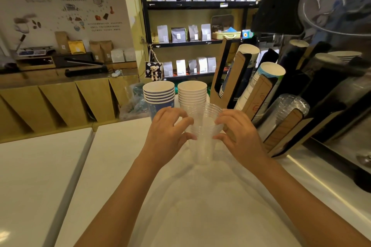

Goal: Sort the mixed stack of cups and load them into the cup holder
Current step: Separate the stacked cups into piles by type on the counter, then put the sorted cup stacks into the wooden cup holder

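Note:
A stack of clear plastic cups stands upright on the white counter. My left hand grips its left side and my right hand grips its right side, fingers curled round the rims. Behind it stand a stack of blue-banded paper cups and a stack of plain white paper cups. To the right leans the cardboard cup holder, its slanted slots holding white paper cups, printed paper cups and clear plastic cups.
A black machine with a clear hopper fills the right side, on a steel ledge. A plastic bag lies behind the blue cups. Black shelves of coffee bags line the back wall. A seam splits the counter at left.

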